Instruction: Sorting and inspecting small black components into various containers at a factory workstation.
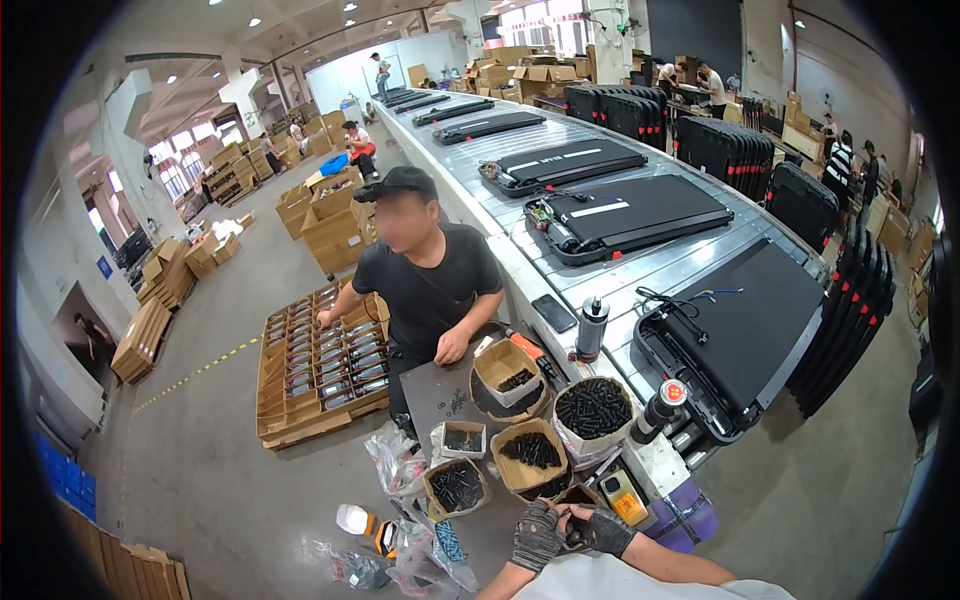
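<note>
Meeting at the fingertips, your left hand [539, 536] and right hand [600, 531], both in fingerless gloves, sit over the near end of the grey desk [424, 386]. Their fingers are bent rather than spread; you cannot tell from this view whether a small part is pinched between them. Right beside them is a small open carton [580, 494], partly hidden by your fingers. Beyond it, the larger carton [530, 452] and the white bag [593, 408] are well stocked with small black parts, so plenty appears unused. On the line to your right, the nearest black panel [748, 325] looks unfinished: its near end is open and a loose cable [690, 318] lies across it. Two upright cylinders, the metal one [592, 330] and the dark one [658, 408], stand apart from that panel, apparently unfitted.
</note>
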The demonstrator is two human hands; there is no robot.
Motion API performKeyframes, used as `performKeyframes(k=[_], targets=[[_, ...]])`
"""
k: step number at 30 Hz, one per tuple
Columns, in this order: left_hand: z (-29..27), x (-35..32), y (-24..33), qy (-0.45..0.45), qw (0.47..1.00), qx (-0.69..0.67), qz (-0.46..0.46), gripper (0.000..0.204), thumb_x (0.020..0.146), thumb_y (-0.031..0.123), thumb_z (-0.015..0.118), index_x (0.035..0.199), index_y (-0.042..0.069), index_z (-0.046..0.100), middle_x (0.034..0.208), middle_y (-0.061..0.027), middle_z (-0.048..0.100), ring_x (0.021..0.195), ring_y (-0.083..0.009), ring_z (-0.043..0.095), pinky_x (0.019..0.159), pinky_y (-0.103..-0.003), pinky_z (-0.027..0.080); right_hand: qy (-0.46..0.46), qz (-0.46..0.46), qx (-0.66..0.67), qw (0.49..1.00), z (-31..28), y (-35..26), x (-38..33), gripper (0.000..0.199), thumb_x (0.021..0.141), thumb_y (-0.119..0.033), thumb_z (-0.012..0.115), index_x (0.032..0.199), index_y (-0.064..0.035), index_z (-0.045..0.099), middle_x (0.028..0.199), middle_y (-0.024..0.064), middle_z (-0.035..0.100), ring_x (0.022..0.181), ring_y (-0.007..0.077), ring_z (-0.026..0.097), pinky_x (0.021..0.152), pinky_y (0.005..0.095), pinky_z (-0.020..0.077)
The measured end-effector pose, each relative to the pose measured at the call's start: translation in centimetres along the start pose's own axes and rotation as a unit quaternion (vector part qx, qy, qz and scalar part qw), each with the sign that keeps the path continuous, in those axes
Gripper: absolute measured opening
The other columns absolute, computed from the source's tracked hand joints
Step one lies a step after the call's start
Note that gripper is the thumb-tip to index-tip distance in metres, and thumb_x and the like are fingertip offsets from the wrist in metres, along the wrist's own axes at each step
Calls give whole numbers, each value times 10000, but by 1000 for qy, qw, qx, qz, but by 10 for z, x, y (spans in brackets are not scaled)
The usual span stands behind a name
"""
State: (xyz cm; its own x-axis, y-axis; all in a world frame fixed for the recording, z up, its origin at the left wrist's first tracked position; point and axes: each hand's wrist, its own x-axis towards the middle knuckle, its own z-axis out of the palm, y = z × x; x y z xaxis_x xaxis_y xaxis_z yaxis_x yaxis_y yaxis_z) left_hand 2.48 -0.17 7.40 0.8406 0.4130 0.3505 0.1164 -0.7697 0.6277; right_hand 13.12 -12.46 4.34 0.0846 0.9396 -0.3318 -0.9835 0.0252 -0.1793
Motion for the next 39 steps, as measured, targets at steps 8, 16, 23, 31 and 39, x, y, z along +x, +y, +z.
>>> performKeyframes(k=[8,16,23,31,39], targets=[[-13,13,12,-80,995,-26,-49,171,848,204,614,957,88,676,839,-138,644,754,-295,638,660,-383,504,-26,-22,2,999,-4,-1,2,379,932,-150,517,1230,76,459,1043,99,562,932,150,546,900,276,438],[-12,11,0,-87,959,-200,-183,292,883,295,582,1017,57,687,849,-167,671,799,-277,661,735,-352,503,101,-69,-268,956,28,-11,-7,420,922,-225,573,1229,54,504,1102,88,600,987,161,583,889,285,471],[-9,-1,-1,-80,941,-215,-248,290,875,266,607,973,1,676,813,-171,667,781,-267,644,712,-349,482,171,-74,-394,900,28,-7,-12,372,890,-207,601,1177,25,554,1039,77,618,940,138,578,847,259,463],[-12,0,-4,-85,926,-255,-265,227,876,188,581,966,-4,662,851,-142,678,787,-213,639,729,-321,489,165,-118,-512,835,38,-14,-9,370,882,-197,570,1189,10,580,1146,86,610,1068,161,547,954,287,404],[-14,3,-7,-79,961,-151,-220,211,863,173,607,983,10,666,863,-157,673,776,-275,648,707,-346,497,167,-48,-428,887,36,-19,-2,413,867,-183,572,1225,22,551,1135,90,614,1032,152,565,924,280,430]])
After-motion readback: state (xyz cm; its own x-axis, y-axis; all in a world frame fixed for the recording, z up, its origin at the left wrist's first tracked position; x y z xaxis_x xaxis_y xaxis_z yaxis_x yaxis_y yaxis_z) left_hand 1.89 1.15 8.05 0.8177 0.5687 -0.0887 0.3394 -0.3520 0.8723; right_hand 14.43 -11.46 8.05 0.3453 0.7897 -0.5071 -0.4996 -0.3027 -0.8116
